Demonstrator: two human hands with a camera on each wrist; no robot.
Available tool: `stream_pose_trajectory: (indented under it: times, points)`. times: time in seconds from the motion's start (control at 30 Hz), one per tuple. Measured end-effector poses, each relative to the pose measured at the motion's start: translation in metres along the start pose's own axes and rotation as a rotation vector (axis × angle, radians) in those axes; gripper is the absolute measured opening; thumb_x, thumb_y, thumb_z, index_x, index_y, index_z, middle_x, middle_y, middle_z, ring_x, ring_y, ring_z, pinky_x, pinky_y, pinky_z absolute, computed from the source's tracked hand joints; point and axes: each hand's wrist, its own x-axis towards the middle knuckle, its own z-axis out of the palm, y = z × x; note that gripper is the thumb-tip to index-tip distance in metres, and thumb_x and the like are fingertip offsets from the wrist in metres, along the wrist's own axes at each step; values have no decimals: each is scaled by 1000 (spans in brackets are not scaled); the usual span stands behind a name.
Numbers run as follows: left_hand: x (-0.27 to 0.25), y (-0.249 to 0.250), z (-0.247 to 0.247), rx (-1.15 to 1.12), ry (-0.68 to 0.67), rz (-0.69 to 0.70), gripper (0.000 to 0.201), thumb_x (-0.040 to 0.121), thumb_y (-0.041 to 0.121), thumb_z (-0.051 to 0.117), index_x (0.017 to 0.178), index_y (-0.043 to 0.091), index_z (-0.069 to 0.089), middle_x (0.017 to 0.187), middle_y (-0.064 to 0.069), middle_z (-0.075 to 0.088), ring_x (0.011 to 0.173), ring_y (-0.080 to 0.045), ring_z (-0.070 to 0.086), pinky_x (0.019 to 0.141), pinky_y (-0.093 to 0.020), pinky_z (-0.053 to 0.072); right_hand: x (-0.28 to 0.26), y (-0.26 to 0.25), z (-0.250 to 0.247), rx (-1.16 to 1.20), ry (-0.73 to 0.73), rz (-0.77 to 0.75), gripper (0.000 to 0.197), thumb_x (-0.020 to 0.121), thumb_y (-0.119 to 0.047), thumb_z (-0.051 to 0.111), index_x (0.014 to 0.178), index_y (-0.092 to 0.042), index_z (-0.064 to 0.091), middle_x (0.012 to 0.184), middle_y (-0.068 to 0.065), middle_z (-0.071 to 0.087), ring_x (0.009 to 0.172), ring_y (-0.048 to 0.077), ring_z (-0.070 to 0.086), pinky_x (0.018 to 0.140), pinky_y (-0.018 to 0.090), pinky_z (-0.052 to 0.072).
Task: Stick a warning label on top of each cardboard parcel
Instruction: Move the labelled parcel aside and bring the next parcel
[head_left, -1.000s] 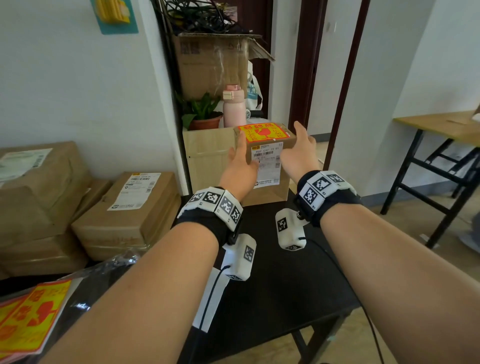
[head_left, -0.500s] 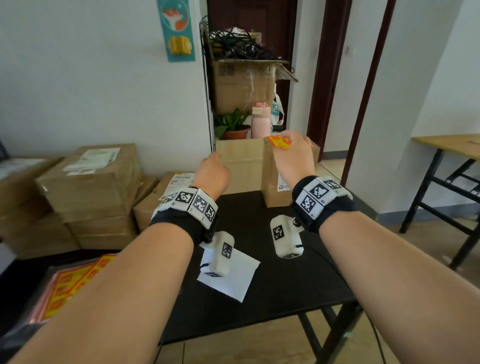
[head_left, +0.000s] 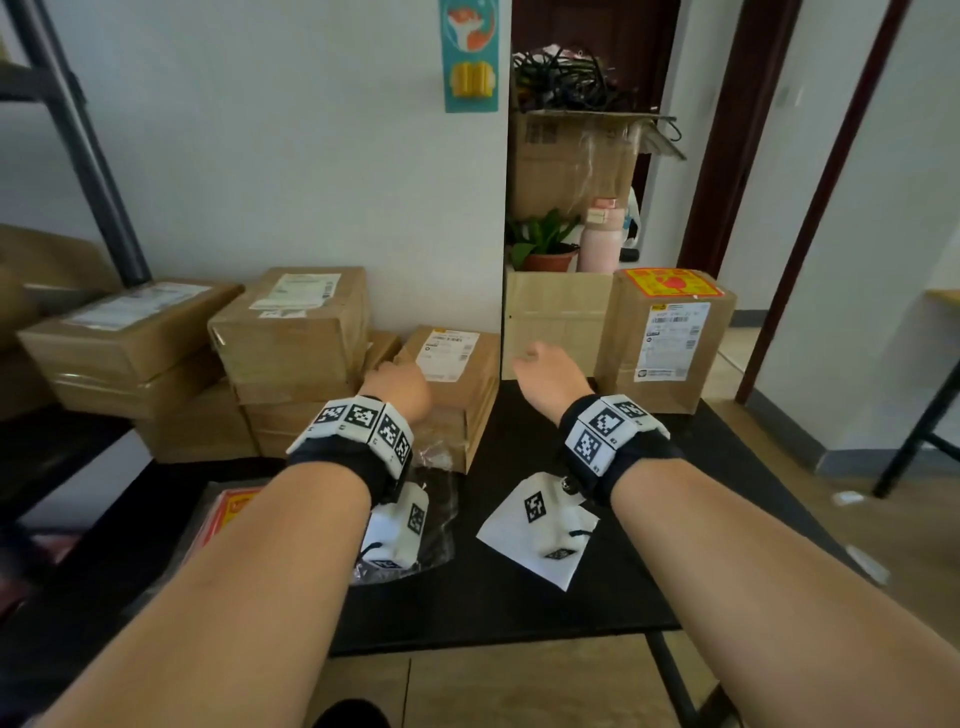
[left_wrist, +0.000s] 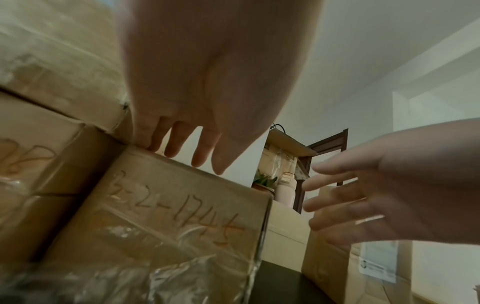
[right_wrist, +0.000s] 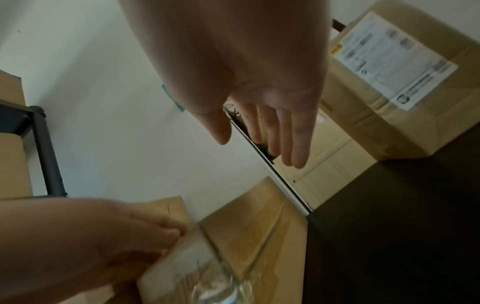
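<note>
A tall cardboard parcel (head_left: 670, 353) stands at the table's back right with an orange-and-yellow warning label (head_left: 672, 283) stuck on its top. Left of it lies a flat parcel (head_left: 457, 379) with only a white shipping slip. My left hand (head_left: 397, 382) reaches over this parcel's near left corner, and its fingertips (left_wrist: 179, 156) touch the top edge. My right hand (head_left: 543, 371) hovers empty between the two parcels, fingers (right_wrist: 288, 144) straight and spread. A stack of warning labels (head_left: 228, 514) lies at the table's left, partly hidden by my left forearm.
More brown parcels (head_left: 291, 322) are stacked at the back left, beside a dark shelf post (head_left: 88, 150). White backing paper (head_left: 519, 551) and a crumpled clear bag (head_left: 436, 499) lie on the black table (head_left: 519, 603). A wooden cabinet (head_left: 556, 322) stands behind.
My right hand has let go of the labelled parcel and swung left. My left hand has reached the flat parcel. The head view has shifted left and back.
</note>
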Motion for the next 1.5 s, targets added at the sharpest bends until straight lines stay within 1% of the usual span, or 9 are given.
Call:
stream_pose_trajectory:
  times: [0.2,0.33,0.43,0.67,0.8,0.93,1.03,1.23,1.5]
  points:
    - [14,-3,11,70,-33,-65,58,84,32,35,139,18,48,139,-13,51,122,-36,47,101,-47,34,-3,-5,25,-26,-200,112,38,104,-21,36,132,1,50,116,19,59,105,32,59,80,31,45]
    - [-2,1,-9,42,-28,-59,24,91,23,49,106,8,60,112,-13,63,104,-33,56,87,-40,43,-2,-7,31,15,-237,171,41,102,-24,43,132,3,50,126,26,59,112,39,62,91,43,55]
    - [-1,-1,-12,-26,-5,-19,11,91,17,52,89,8,60,93,-10,64,83,-26,58,72,-33,44,1,-5,31,-2,-285,235,47,99,-8,49,144,-5,35,130,21,56,112,32,63,78,34,59]
    - [-11,8,-15,-178,26,83,22,85,1,47,88,2,69,105,-12,68,90,-28,63,75,-35,53,-1,5,24,46,-183,149,35,100,-28,46,117,0,58,117,21,65,103,35,67,81,40,59]
    - [-19,20,-20,-305,99,77,34,88,0,45,112,4,69,118,-12,66,101,-27,62,84,-33,49,-2,12,6,92,-138,134,36,98,-24,50,121,2,59,119,23,64,105,38,66,79,41,59]
    - [-20,31,-21,-609,108,-40,12,87,0,50,84,8,58,86,-7,56,94,-31,55,73,-28,44,-5,16,-15,108,-103,67,37,97,-19,52,133,-9,52,116,6,64,102,27,66,82,39,59]
    - [-19,38,-20,-859,14,-143,31,83,2,63,114,-2,57,103,-12,62,99,-31,59,89,-37,51,-9,28,-25,74,-16,11,55,91,-14,59,142,-14,37,96,-4,58,91,21,65,83,45,58]
    - [-25,50,-8,-884,-205,-121,32,86,5,61,118,10,62,117,-12,65,105,-32,62,89,-46,56,-16,48,-35,3,-29,27,73,86,-4,59,147,-24,25,97,0,55,83,19,62,73,44,61]
    - [-40,69,5,-852,-188,-78,57,87,7,59,138,19,37,123,-9,57,111,-29,57,94,-46,52,-21,72,-42,-41,69,89,34,87,1,49,119,-12,44,94,4,57,89,24,57,66,29,45]
